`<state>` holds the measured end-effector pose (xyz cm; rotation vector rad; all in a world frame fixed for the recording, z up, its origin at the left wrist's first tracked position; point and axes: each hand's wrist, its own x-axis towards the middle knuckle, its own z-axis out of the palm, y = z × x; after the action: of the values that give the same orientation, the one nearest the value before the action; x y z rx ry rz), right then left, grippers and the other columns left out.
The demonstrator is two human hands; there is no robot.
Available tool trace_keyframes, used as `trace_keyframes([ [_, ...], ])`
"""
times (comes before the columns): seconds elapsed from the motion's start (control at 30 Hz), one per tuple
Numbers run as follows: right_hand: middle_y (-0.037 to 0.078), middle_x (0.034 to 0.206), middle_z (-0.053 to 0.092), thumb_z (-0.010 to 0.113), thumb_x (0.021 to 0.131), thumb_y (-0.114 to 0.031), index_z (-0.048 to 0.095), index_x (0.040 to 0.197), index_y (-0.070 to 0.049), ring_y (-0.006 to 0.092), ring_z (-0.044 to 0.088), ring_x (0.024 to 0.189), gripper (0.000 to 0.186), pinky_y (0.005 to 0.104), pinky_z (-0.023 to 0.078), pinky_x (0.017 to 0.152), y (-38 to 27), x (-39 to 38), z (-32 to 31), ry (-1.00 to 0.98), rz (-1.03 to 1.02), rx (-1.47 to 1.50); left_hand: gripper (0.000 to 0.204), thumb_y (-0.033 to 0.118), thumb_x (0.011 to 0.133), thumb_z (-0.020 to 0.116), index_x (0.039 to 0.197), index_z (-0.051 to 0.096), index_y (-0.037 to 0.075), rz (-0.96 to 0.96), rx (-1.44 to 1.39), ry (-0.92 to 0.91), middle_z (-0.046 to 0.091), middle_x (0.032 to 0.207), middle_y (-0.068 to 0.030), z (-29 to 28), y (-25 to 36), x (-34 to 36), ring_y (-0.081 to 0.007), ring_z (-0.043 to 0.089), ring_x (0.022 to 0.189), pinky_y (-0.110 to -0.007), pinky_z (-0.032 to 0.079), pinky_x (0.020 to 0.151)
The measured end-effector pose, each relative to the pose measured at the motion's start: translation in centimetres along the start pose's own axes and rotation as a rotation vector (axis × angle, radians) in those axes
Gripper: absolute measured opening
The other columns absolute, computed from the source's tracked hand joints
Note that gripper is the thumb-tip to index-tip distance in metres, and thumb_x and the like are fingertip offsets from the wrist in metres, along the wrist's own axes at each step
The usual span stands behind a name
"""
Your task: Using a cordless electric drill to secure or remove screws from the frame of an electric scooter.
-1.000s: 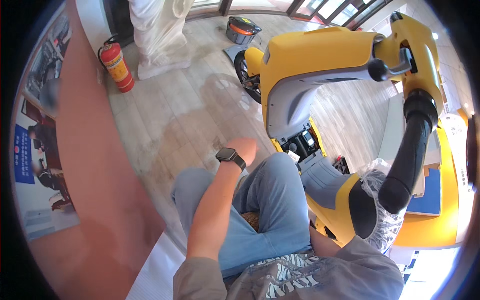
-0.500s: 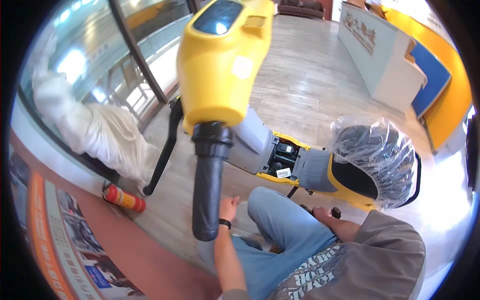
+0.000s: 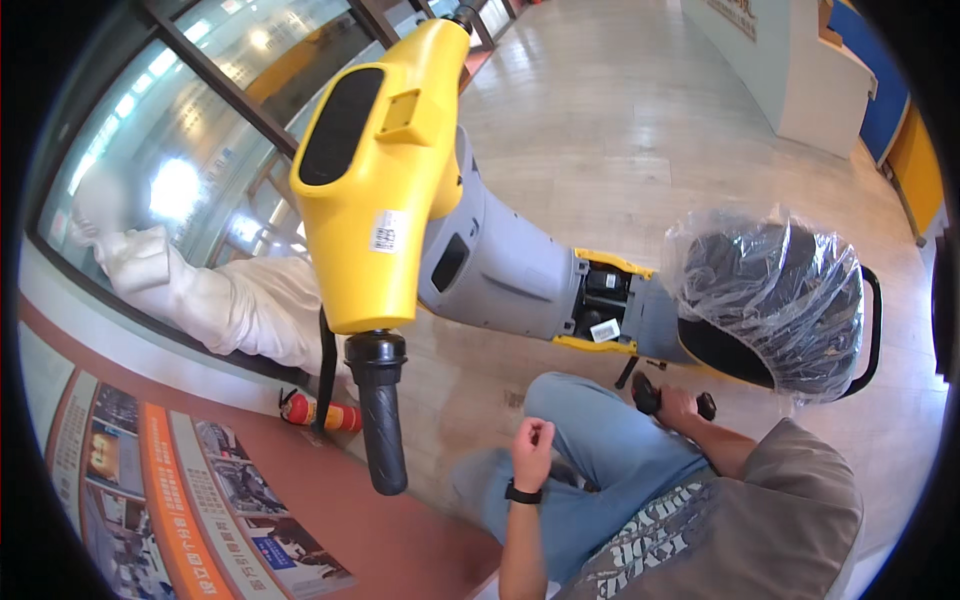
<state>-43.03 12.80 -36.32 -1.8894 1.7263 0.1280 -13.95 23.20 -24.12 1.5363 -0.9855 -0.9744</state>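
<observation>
My left hand point(image 3: 532, 455) is raised over my thigh with its fingers curled together. Whatever it may hold is too small or hidden to make out. My right hand point(image 3: 680, 404) is wrapped around a black hand-held tool point(image 3: 647, 394), beside my knee and below the scooter's body. The electric scooter point(image 3: 510, 270) has a yellow handlebar cover point(image 3: 365, 250) and a grey body. Its black handlebar grip point(image 3: 382, 430) points toward me, left of my left hand. Under the footboard area an open compartment point(image 3: 605, 300) shows black parts and a white label.
The scooter seat point(image 3: 775, 300) is wrapped in clear plastic. A red fire extinguisher point(image 3: 320, 411) lies near the wall edge, beside white draped cloth point(image 3: 250, 300). A white counter point(image 3: 790, 70) stands at the far right. Glass panels line the left.
My view has shifted, so the handlebar appears farther left and lower. My left hand has come up and right, out from behind the grip. The right hand stays around the tool.
</observation>
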Motion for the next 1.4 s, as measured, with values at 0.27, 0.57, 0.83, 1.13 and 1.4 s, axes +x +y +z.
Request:
trace_keyframes([
  [0.27,0.022,0.089,0.064,0.063,0.075,-0.023,0.046,0.12,-0.009,0.0401,0.062,0.086,0.05,0.0484,0.048,0.072,-10.5,-3.3,-7.4,0.173,-0.353,0.368,0.019,0.007,0.089,0.057,0.105,0.048,0.002,-0.172,-0.34,-0.038,0.053,0.096,-0.0045,7.9,4.7,-4.1,-0.0106,0.052,0.081,-0.024,0.044,0.073],
  [0.57,0.025,0.099,0.059,0.062,0.071,-0.02,0.039,0.126,0.001,0.0414,0.058,0.093,0.064,0.045,0.046,0.078,-15.0,-10.9,-11.2,0.352,-0.791,0.853,0.053,0.018,0.084,0.065,0.129,0.041,0.001,-0.061,-0.482,0.041,0.049,0.125,-0.0072,8.7,5.1,-6.7,-0.0181,0.05,0.111,-0.035,0.041,0.095],
  [0.83,0.018,0.103,0.057,0.052,0.08,-0.026,0.036,0.132,0.005,0.0334,0.055,0.094,0.063,0.0397,0.042,0.086,-14.1,-14.4,-16.1,0.169,-0.823,0.378,0.061,0.038,0.088,0.053,0.135,0.034,0.004,-0.162,-0.743,-0.029,0.049,0.121,-0.0094,10.9,10.7,-5.5,-0.0213,0.049,0.112,-0.036,0.04,0.094],
  [1.13,0.014,0.121,0.054,0.069,0.073,-0.033,0.054,0.12,-0.013,0.0316,0.042,0.123,0.053,0.0474,0.033,0.103,3.4,-21.6,-19.1,-0.023,-0.468,0.106,0.047,0.023,0.087,0.049,0.129,0.041,0.003,-0.592,-1.226,-0.053,0.05,0.077,-0.0045,4.0,9.3,-2.1,-0.0098,0.045,0.058,-0.025,0.045,0.062],
  [1.4,0.017,0.091,0.068,0.073,0.061,-0.029,0.069,0.091,-0.003,0.0287,0.065,0.085,0.04,0.0366,0.05,0.075,14.0,-33.2,-14.4,-0.083,0.984,0.298,0.047,0.023,0.087,0.048,0.129,0.045,0.003,-0.483,-0.837,0.053,0.044,0.069,-0.0005,-10.5,11.8,3.2,-0.0079,0.042,0.054,-0.024,0.041,0.055],
])
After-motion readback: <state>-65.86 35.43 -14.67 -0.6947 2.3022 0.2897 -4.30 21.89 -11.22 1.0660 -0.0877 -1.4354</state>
